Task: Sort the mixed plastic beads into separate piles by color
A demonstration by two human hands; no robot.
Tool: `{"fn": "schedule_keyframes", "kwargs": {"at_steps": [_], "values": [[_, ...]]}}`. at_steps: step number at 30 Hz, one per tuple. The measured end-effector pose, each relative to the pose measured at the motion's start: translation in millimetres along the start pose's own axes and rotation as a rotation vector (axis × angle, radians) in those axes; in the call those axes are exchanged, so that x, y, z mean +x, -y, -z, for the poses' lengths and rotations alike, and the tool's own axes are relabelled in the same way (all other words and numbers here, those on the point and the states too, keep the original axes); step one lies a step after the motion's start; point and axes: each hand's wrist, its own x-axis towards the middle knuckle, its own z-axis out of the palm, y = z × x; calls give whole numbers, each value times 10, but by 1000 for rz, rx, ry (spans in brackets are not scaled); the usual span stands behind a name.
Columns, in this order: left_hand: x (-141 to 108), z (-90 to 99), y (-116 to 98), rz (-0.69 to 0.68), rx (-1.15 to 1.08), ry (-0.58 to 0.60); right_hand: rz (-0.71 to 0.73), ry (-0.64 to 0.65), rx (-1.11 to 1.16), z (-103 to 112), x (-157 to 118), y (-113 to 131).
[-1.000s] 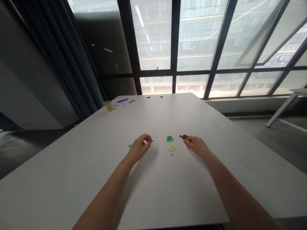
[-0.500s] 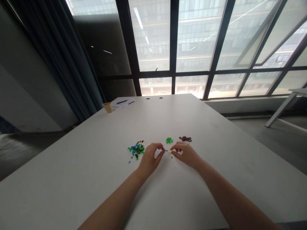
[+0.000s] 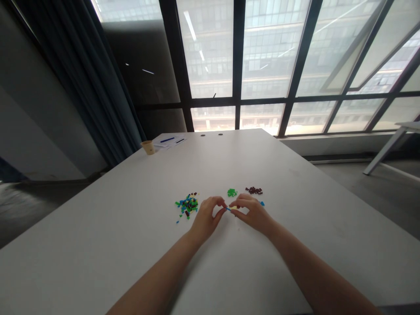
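Observation:
My left hand pinches one end of a small blue piece between thumb and fingertips. At the piece's other end is my right hand, its thumb and index finger closed on it. Just behind the right fingers lie pale yellow pieces, mostly hidden. Beyond the hands are a small green pile and a dark brown pile. A blue piece shows beside the right hand. Left of my left hand, a mixed pile holds blue, green, brown and yellow pieces.
The white table extends towards the windows. At its far left stand a paper cup and papers with a blue pen on them. A white stand is off to the right.
My right fingers have shifted slightly left from the pale yellow pieces onto the blue piece, which now tilts differently. Blue now shows to the right of my right hand.

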Motion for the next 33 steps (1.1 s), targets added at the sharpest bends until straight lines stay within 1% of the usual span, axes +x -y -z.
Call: {"fn": "schedule_keyframes", "kwargs": {"at_steps": [3, 8, 12, 17, 21, 23, 25, 26, 28, 30, 31, 33], "values": [[-2, -11, 4, 23, -42, 5, 2, 9, 7, 4, -1, 16], [11, -8, -52, 147, -186, 26, 14, 28, 25, -3, -5, 32], [24, -5, -76, 214, -278, 55, 11, 29, 20, -12, -11, 38], [15, -48, -20, 328, -418, 88, 11, 33, 15, -43, -18, 40], [11, -79, 47, 361, -494, 100, -22, 32, 21, -9, 4, -18], [15, -82, 72, 360, -495, 103, -79, 22, -13, 94, 20, -103], [21, -75, 88, 354, -477, 102, -177, -2, -96, 262, 20, -231], [25, -68, 94, 350, -466, 99, -235, -14, -138, 359, 9, -308], [35, -45, 111, 344, -442, 96, -398, -28, -227, 548, -42, -475], [52, -11, 146, 346, -417, 91, -602, 14, -318, 686, -118, -642], [63, 10, 173, 354, -404, 84, -668, 53, -324, 726, -158, -717], [95, 59, 244, 379, -384, 56, -748, 102, -299, 748, -224, -838]]}}
